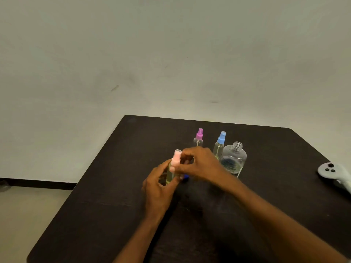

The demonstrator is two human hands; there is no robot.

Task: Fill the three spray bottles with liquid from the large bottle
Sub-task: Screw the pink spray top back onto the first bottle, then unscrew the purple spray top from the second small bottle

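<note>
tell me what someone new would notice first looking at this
Both hands meet at the middle of the dark table: the left hand wraps a pink-capped spray bottle holding yellowish liquid, while the right hand pinches near its cap. Behind them stand a purple-capped spray bottle, a blue-capped spray bottle and the large clear bottle, uncapped. A grey controller lies at the table's right edge.

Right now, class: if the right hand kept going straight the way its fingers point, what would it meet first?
The right hand points leftward at the pink-capped spray bottle held by the left hand; its fingertips appear already on the pink cap, so that comes first.
</note>
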